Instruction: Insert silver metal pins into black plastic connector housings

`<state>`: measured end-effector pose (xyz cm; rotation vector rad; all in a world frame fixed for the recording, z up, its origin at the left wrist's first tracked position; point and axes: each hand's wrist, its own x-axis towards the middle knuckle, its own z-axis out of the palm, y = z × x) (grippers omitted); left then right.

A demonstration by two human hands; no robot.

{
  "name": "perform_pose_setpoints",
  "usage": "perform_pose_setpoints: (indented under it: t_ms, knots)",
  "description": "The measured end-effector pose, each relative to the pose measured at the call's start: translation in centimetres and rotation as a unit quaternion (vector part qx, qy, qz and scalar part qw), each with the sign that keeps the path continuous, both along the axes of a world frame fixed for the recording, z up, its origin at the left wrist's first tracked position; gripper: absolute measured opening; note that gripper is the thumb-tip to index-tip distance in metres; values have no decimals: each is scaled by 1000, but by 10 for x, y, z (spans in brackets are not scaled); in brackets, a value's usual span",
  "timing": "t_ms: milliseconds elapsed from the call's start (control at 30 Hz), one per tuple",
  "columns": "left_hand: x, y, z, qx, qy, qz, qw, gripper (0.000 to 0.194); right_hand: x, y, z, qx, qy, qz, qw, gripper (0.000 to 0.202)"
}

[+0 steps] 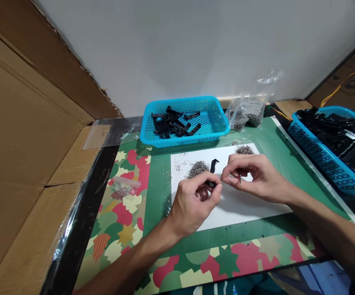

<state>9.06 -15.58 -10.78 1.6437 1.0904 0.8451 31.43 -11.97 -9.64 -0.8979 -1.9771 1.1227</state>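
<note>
My left hand (197, 200) pinches a black plastic part (214, 166) between thumb and fingers, its hooked end sticking up. Close beside it, my right hand (254, 176) has thumb and index fingertip pressed together at the part's side; anything between those tips is too small to name. A thin metal rod (240, 179) also shows among the right fingers, pointing down. Both hands are above a white sheet (241, 209). Behind the left hand lies a heap of small metal pieces (198, 169), and a second heap (244, 150) lies behind the right hand.
A blue basket (183, 142) with several black parts stands at the back. Another blue basket (327, 164), piled with black parts, is at right. Clear bags (251, 110) of small pieces lean by the wall. Cardboard (26, 123) borders the left, and a small plastic bag (125, 186) lies on patterned paper.
</note>
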Motion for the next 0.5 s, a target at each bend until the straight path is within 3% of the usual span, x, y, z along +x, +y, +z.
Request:
perform_pose_setpoints:
  t_ms: [167,300,400,500]
  knots:
    - [-1,0,-2,-57,-52,-34,996,24,2,3,-6,-73,42,-8,996,19]
    - [1,1,-5,-112,-111,-35,987,32,3,7,-5,-74,80,-96,989,22]
    - [3,2,-7,-160,-181,-45,969,30,3,11,-4,-89,47,-169,980,23]
    - [4,5,-8,-198,-230,-52,951,29,4,16,-6,-123,10,-171,978,24]
